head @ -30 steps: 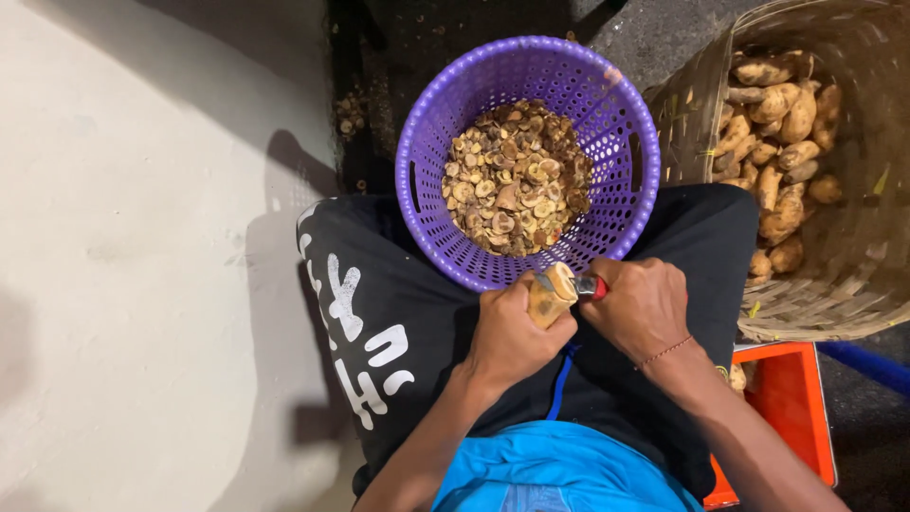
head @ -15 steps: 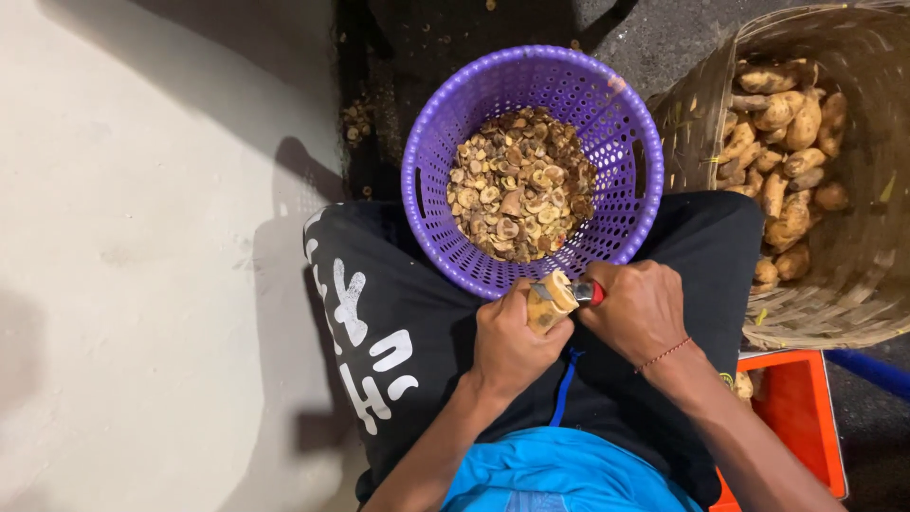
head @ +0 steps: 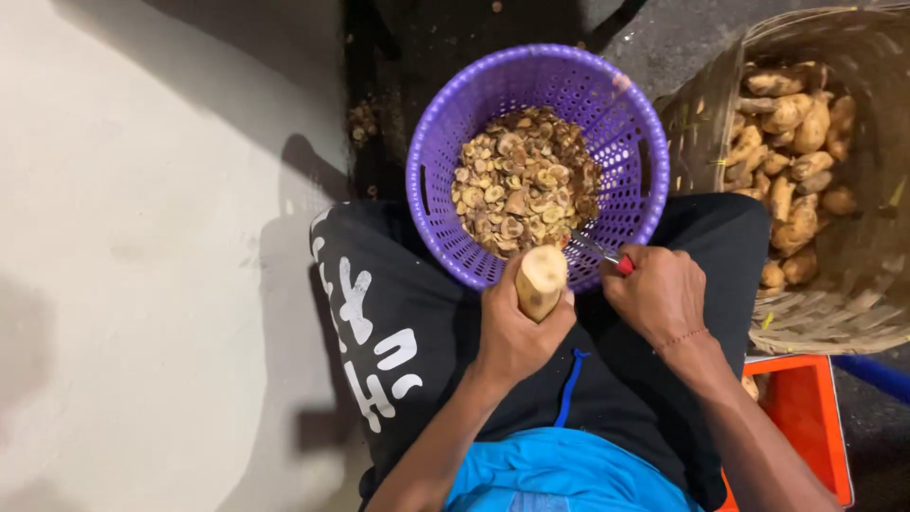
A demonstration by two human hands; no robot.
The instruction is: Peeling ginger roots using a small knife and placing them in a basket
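Hands at centre of frame, seen from above, over my lap in black shorts (head: 379,322) w/ white print. My left hand (head: 517,327) is closed round a pale tan root (head: 541,280), gripping it upright so its cut face points up, just below the near rim of a purple plastic basket (head: 540,161). My right hand (head: 659,294), centre-right, is closed on a small knife (head: 602,253) w/ a red handle; the blade points left toward the root, tip over the basket rim.

Basket sits between my knees, upper centre, half full of thin brownish slices (head: 521,180). Woven basket (head: 834,313) at upper right holds whole unpeeled roots (head: 791,161). Orange crate (head: 806,417) shows at lower right, pale floor (head: 142,237) fills the left.

To do this well, I judge: keep the root's cut end right over the basket so pieces drop in, not on my lap. Keep left fingertips back from the cut face, below the blade's path. Take thin, even cuts w/ short strokes, blade angled away from my thumb. Turn the root a bit between cuts so the face stays flat. Can't tell how sharp the blade is, so go easy on pressure.
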